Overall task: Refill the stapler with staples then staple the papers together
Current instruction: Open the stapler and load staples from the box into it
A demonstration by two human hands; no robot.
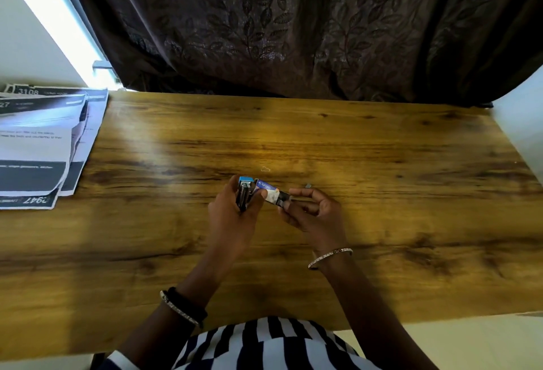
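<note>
My left hand (232,211) grips a small stapler (244,193), blue at its far end with dark metal along the body, held over the middle of the wooden table (382,146). Between my left thumb and my right hand (311,211) sits a small blue and white staple box (271,192). My right fingers pinch its dark inner tray at the right end. A stack of printed papers (38,146) lies at the table's left edge, far from both hands.
A loose bent staple (265,168) lies just beyond the hands, and a small grey bit (308,185) lies to the right of the box. A dark leaf-patterned curtain (293,26) hangs behind the table.
</note>
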